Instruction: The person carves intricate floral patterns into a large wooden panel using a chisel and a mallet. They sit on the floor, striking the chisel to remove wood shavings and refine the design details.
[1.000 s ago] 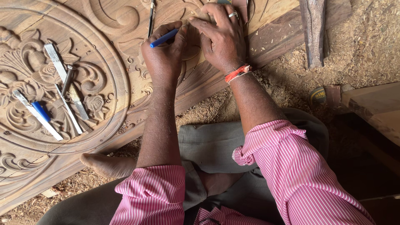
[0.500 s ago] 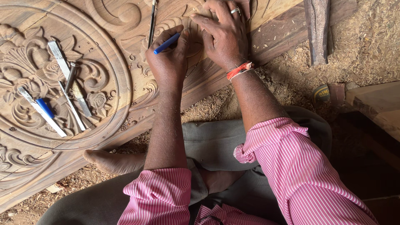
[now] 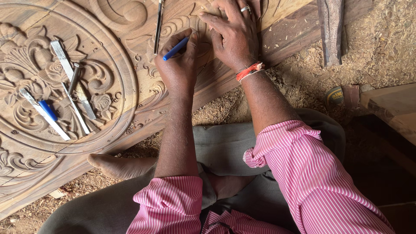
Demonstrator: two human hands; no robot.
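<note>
The fingers of the left hand [image 3: 180, 65] are curled shut around a slim blue-handled carving tool [image 3: 175, 49], whose handle sticks out between thumb and forefinger and slants up toward the right; its tip is hidden under the hand. The fingers of the right hand [image 3: 234, 37] lie spread and flat on the wood just beside it, gripping nothing, with a silver ring [image 3: 245, 8] on one finger and a red-orange thread band [image 3: 250, 70] at the wrist. Both hands rest near the lower edge of a large brown carved wooden panel [image 3: 130, 93] with scrolls and a round floral medallion. A thin dark metal chisel [image 3: 158, 26] lies on the panel just left of the left hand, pointing toward its far edge. Well apart, on the medallion toward the panel's left side, lies a cluster of flat steel chisels [image 3: 71, 78] and a second blue-handled tool [image 3: 47, 110]. Off the panel's right end a dark wooden mallet [image 3: 331, 30] lies on sawdust-strewn ground [image 3: 381, 47]. The person wears a pink striped shirt [image 3: 312, 173] with rolled sleeves.
</note>
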